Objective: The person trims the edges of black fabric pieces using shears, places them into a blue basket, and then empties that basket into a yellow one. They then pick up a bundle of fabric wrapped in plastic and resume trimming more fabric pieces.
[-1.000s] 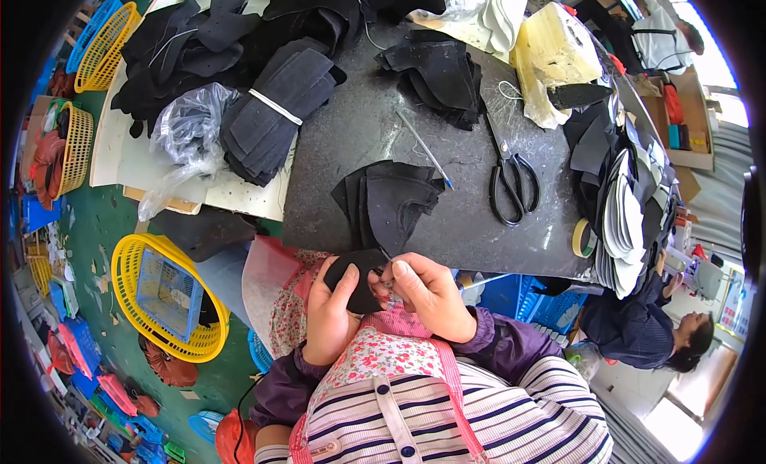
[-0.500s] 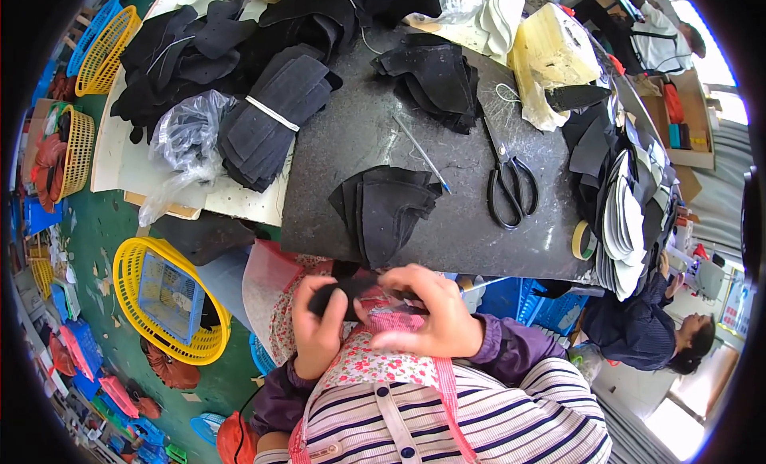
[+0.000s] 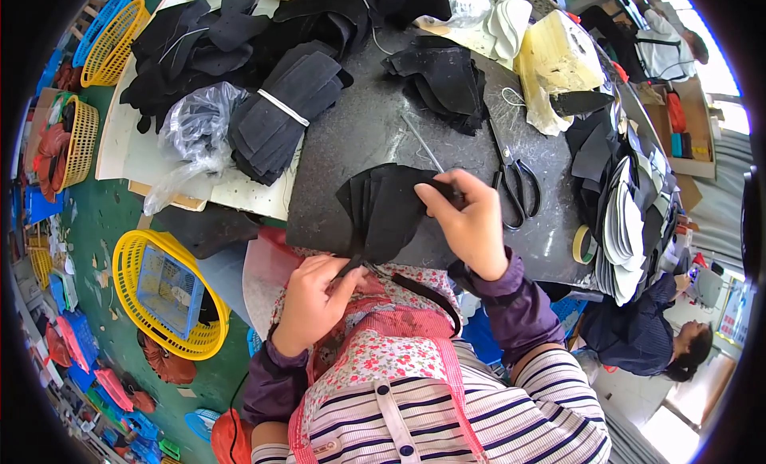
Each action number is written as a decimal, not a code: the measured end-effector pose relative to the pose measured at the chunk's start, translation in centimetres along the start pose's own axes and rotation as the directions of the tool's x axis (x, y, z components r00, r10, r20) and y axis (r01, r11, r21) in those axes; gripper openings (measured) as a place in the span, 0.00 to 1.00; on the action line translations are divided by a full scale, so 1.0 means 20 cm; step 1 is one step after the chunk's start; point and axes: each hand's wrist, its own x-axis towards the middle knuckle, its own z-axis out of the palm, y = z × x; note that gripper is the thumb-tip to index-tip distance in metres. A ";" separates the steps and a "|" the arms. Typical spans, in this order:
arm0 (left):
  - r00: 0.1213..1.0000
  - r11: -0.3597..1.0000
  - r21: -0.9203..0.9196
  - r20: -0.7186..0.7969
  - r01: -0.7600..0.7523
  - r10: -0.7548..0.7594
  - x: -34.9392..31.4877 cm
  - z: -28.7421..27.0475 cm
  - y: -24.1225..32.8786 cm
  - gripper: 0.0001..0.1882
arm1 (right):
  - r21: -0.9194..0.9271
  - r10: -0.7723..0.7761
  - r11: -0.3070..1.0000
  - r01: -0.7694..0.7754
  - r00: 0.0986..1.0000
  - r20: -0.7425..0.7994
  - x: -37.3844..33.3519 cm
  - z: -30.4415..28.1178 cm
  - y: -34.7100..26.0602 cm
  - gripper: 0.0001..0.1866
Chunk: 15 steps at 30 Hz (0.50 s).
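Note:
A fanned stack of black fabric pieces (image 3: 391, 209) lies at the near edge of the dark work board. My right hand (image 3: 472, 225) reaches over the board, thumb and fingers pinched on the stack's upper right corner. Below the stack, my left hand (image 3: 313, 300) is closed in a pinch on a dark end of material at its lower tip; whether that belongs to the stack or is separate, I cannot tell. A narrow black strip (image 3: 429, 295) lies across my apron. Beyond my right hand are a pen (image 3: 423, 142), partly covered, and black-handled scissors (image 3: 517, 185).
Another black stack (image 3: 443, 85) lies farther back. At the left are a banded black bundle (image 3: 279, 117) and a clear plastic bag (image 3: 195, 133). A tape roll (image 3: 584, 244) and white-and-black pieces (image 3: 622, 232) sit right. A yellow basket (image 3: 128, 304) stands on the floor; a co-worker (image 3: 638, 328) sits right.
My hands were together over my lap around a dark piece. Now they are apart: the right has moved up onto the stack, the left stays low, and a black strip shows on the apron.

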 end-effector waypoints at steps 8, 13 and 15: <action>0.990 0.977 -0.168 -0.028 0.132 -0.139 -0.02 0.06 0.03 0.07 | -0.082 0.022 0.997 -0.013 0.994 0.103 -0.17 -0.04 -0.04 0.11; 0.986 0.936 -0.313 0.002 0.161 -0.169 -0.02 0.08 0.06 0.06 | -0.005 0.349 0.905 -0.425 0.737 0.579 -0.32 -0.03 -0.03 0.13; 0.979 0.911 -0.365 0.006 0.190 -0.202 -0.03 0.09 0.06 0.07 | 0.052 0.313 0.912 -0.407 0.773 0.552 -0.35 0.00 0.00 0.14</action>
